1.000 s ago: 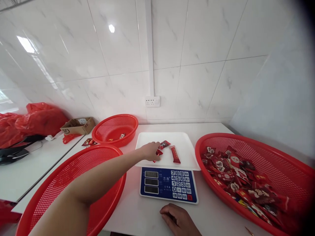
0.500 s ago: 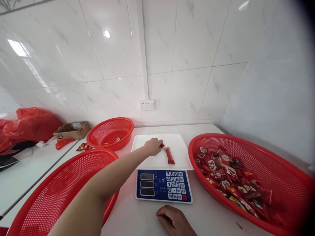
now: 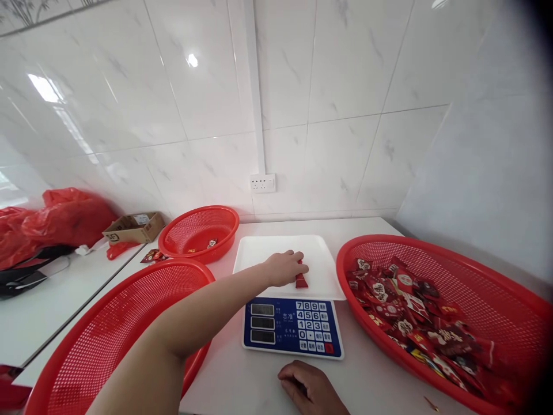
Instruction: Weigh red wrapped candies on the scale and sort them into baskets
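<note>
Left of the scale (image 3: 291, 328), a red basket (image 3: 82, 346) is set. On the scale's tray (image 3: 254, 249), the left hand (image 3: 286, 268) is laid over part of a red packet (image 3: 301, 283) (whether its grip is closed cannot be told). In front of the scale, the right hand (image 3: 314, 387) is rested, grip narrow. Right of the scale, wrapped packets (image 3: 406, 302) are held in another basket (image 3: 344, 274).

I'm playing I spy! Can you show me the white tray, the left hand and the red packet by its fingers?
White tray (image 3: 322, 266): head view, bare right part.
Left hand (image 3: 285, 268): head view, back of the hand.
Red packet (image 3: 301, 282): head view, end nearest the camera.
</note>
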Tool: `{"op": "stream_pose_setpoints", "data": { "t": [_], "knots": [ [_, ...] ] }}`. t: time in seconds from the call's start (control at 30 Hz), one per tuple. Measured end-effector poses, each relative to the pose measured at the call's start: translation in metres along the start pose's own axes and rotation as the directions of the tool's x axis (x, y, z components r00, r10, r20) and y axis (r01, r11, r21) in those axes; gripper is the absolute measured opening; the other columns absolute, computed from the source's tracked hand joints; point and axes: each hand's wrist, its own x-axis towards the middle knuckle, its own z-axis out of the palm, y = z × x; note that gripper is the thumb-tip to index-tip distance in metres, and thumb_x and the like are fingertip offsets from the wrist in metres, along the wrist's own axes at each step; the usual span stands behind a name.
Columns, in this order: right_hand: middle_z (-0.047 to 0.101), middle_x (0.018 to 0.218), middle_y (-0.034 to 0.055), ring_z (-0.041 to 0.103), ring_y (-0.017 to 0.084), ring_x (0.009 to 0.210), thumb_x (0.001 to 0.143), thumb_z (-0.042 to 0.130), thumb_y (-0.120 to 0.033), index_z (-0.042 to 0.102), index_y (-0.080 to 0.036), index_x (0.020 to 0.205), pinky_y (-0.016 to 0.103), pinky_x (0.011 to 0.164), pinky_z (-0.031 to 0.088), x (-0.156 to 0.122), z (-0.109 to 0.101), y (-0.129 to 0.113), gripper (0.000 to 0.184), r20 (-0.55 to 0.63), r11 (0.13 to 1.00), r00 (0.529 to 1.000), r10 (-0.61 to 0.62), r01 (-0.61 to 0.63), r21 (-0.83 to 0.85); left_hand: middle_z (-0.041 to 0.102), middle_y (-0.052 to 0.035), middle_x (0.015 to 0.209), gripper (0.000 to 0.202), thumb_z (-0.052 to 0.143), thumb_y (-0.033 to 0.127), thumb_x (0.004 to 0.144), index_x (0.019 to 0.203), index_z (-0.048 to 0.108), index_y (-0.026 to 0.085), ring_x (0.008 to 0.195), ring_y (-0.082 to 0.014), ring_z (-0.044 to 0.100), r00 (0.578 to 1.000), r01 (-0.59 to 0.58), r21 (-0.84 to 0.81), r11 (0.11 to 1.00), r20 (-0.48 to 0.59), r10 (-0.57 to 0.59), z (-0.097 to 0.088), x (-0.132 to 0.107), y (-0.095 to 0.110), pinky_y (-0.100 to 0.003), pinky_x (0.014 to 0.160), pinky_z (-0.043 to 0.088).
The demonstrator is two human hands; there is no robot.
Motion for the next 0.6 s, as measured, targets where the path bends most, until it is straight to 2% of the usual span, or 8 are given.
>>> {"op": "stream_pose_setpoints", "data": {
  "t": [0.13,0.2,0.27,0.33,0.43,0.5,0.6],
  "knots": [
    [0.068,0.087,0.0065,0.063,0.016,0.08,0.087,0.043,-0.033,0.066,-0.016,0.089,0.023,0.073,0.046,-0.002,0.002,0.004,0.028,-0.003,1.0,1.0,-0.003,0.003,-0.007,0.048,-0.0074,0.119,0.023,0.05,0.019,0.083,0.105,0.056,0.025,0.1,-0.0217,0.051,0.997,0.073,-0.02,0.997,-0.035,-0.074,0.0,-0.009,-0.016,-0.029,0.07,0.05],
    [0.068,0.086,0.0066,0.062,0.017,0.079,0.088,0.043,-0.034,0.065,-0.016,0.089,0.023,0.072,0.046,-0.002,0.004,0.008,0.029,0.005,1.0,1.0,-0.014,0.014,-0.016,0.046,-0.0076,0.12,0.024,0.049,0.016,0.083,0.105,0.056,0.025,0.103,-0.0223,0.049,0.983,0.169,-0.03,0.985,-0.07,-0.17,-0.005,-0.02,-0.034,-0.03,0.072,0.049],
    [0.068,0.085,0.0067,0.062,0.017,0.078,0.087,0.042,-0.035,0.065,-0.017,0.089,0.024,0.071,0.046,-0.001,0.005,0.011,0.029,0.012,1.0,1.0,-0.017,0.017,-0.018,0.045,-0.0089,0.122,0.025,0.048,0.014,0.084,0.105,0.056,0.024,0.107,-0.0246,0.048,0.949,0.295,-0.045,0.954,-0.101,-0.298,-0.011,-0.035,-0.058,-0.031,0.073,0.049],
    [0.067,0.085,0.0064,0.062,0.017,0.078,0.088,0.042,-0.036,0.065,-0.017,0.088,0.024,0.071,0.046,0.001,0.006,0.012,0.029,0.009,1.0,1.0,-0.008,0.008,-0.009,0.044,-0.0103,0.124,0.027,0.047,0.011,0.083,0.106,0.056,0.023,0.111,-0.0271,0.046,0.893,0.428,-0.069,0.901,-0.121,-0.433,-0.015,-0.054,-0.084,-0.033,0.074,0.049],
    [0.067,0.085,0.0061,0.062,0.017,0.078,0.088,0.042,-0.037,0.065,-0.018,0.088,0.024,0.071,0.046,0.002,0.007,0.011,0.03,-0.007,1.0,1.0,0.009,-0.009,0.001,0.043,-0.0126,0.127,0.031,0.041,0.012,0.087,0.114,0.053,0.021,0.11,-0.028,0.048,0.777,0.599,-0.144,0.788,-0.132,-0.615,-0.015,-0.083,-0.12,-0.033,0.073,0.049],
    [0.067,0.084,0.0063,0.062,0.017,0.077,0.088,0.042,-0.038,0.065,-0.017,0.088,0.024,0.07,0.046,0.002,0.007,0.011,0.031,-0.004,1.0,1.0,0.01,-0.01,-0.007,0.04,-0.0122,0.134,0.039,0.041,0.016,0.088,0.126,0.045,0.024,0.102,-0.0243,0.055,0.71,0.666,-0.22,0.713,-0.107,-0.696,-0.01,-0.101,-0.137,-0.03,0.069,0.049],
    [0.067,0.084,0.0067,0.062,0.017,0.077,0.088,0.042,-0.039,0.065,-0.017,0.088,0.024,0.07,0.046,0.002,0.008,0.015,0.032,0.014,1.0,1.0,0.005,-0.005,-0.026,0.035,-0.0133,0.142,0.052,0.044,0.025,0.088,0.138,0.03,0.026,0.088,-0.0201,0.062,0.634,0.725,-0.332,0.603,-0.022,-0.773,0.002,-0.122,-0.154,-0.027,0.064,0.049]
  ]
}}
